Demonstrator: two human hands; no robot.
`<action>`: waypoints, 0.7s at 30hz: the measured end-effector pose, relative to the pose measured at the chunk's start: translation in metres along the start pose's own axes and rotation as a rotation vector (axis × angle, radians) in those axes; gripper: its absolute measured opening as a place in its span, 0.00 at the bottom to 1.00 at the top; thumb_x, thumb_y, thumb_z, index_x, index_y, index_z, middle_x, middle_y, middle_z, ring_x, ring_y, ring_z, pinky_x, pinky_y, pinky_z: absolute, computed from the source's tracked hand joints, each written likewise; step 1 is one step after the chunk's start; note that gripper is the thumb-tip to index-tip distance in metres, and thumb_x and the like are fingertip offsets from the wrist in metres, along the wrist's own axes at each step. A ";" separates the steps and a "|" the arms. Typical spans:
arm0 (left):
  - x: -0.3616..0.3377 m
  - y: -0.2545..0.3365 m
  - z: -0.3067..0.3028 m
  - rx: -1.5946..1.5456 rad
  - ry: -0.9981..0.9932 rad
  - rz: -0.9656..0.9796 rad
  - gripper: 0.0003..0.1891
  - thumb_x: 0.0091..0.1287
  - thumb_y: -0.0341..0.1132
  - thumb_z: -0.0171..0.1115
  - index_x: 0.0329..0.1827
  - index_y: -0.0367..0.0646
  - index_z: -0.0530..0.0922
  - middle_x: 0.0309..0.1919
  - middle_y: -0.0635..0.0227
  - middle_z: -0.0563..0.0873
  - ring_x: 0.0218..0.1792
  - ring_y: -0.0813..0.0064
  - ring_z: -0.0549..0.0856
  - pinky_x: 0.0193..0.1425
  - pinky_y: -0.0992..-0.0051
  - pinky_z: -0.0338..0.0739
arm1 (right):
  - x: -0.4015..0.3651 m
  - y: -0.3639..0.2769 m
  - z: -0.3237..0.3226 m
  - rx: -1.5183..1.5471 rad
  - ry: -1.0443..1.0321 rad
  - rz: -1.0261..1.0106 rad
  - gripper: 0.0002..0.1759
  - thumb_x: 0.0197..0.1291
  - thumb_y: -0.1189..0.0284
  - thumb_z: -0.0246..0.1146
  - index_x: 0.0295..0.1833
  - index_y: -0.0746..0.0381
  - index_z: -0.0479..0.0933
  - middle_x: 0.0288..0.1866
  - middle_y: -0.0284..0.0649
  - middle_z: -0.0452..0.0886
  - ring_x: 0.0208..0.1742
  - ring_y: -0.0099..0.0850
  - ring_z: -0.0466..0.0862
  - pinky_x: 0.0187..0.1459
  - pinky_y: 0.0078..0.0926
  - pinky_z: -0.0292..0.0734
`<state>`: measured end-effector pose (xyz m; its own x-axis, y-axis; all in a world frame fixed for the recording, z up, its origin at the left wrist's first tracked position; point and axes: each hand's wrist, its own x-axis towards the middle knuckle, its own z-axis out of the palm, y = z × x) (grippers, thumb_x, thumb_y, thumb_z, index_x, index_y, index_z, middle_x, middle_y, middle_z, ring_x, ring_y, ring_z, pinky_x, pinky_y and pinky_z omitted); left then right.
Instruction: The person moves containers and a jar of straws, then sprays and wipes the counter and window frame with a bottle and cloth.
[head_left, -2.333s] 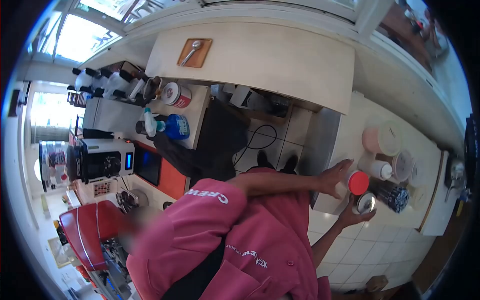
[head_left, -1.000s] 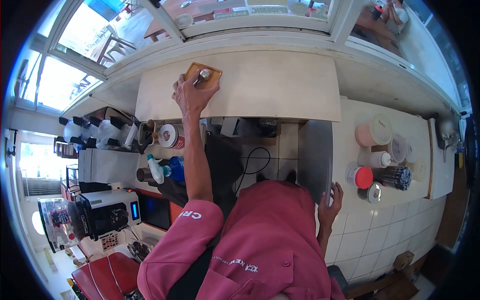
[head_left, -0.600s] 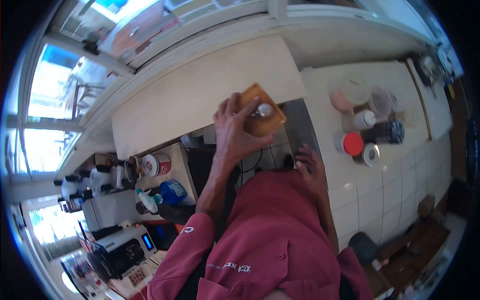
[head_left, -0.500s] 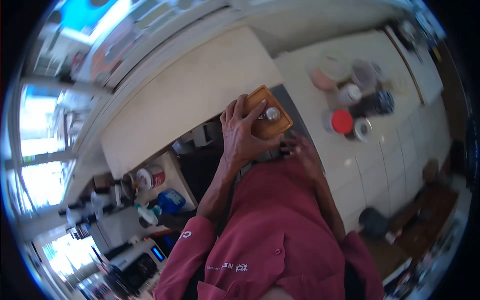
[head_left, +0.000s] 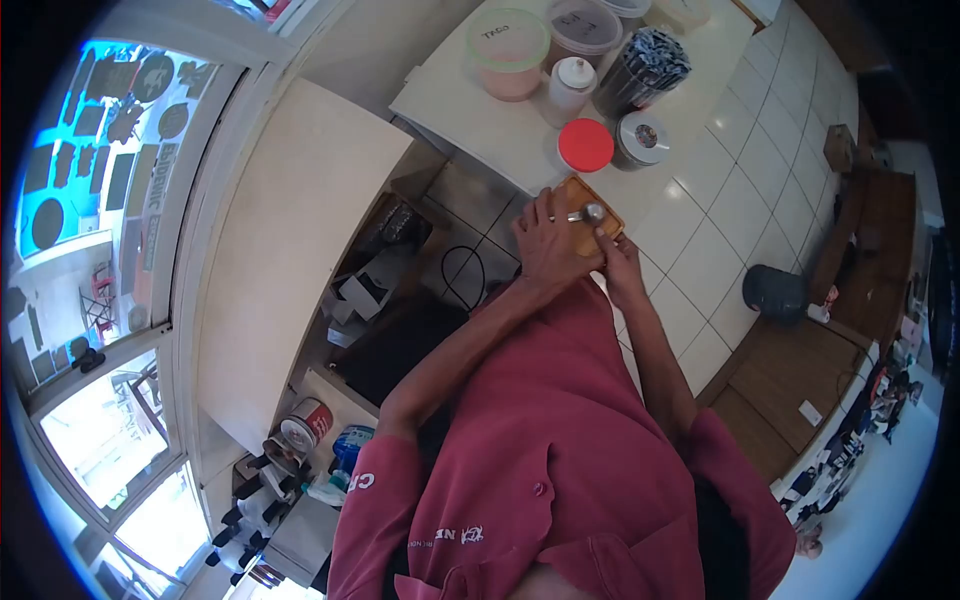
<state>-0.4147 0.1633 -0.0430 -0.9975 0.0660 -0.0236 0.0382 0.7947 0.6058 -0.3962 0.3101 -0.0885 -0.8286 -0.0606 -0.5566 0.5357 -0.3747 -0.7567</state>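
A small wooden tray (head_left: 597, 240) is held in front of my body, near the corner of the white table. On it rests a metal object with a round silver end (head_left: 593, 212), like a small scoop. My left hand (head_left: 548, 242) grips the tray's left side, its fingers reaching over the edge near the handle of the metal object. My right hand (head_left: 621, 265) holds the lower right corner, its thumb close to the silver end. Just beyond the tray stands a red-lidded jar (head_left: 585, 146).
The white table (head_left: 465, 110) bears a green-lidded tub (head_left: 508, 50), a white bottle (head_left: 572, 88), a dark container (head_left: 642, 72) and a silver-lidded jar (head_left: 641, 139). A pale counter (head_left: 290, 230) runs along the left, above open shelves. A dark bin (head_left: 775, 291) stands on the tiled floor.
My view has turned, and the tray is now nearer the red-lidded jar. My right hand, apart from the tray before, has closed on its corner.
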 end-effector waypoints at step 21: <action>0.032 -0.038 0.074 0.080 -0.124 0.361 0.33 0.58 0.41 0.76 0.66 0.41 0.75 0.67 0.52 0.72 0.66 0.51 0.73 0.67 0.55 0.73 | 0.047 -0.049 -0.066 -1.152 0.388 0.116 0.40 0.65 0.38 0.61 0.27 0.69 0.82 0.17 0.44 0.81 0.20 0.34 0.86 0.30 0.32 0.81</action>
<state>-0.4441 0.1801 -0.1254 -0.9047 0.4183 0.0813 0.3948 0.7511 0.5292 -0.4503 0.3862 -0.1004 -0.7681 0.3147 -0.5576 0.5972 0.6660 -0.4469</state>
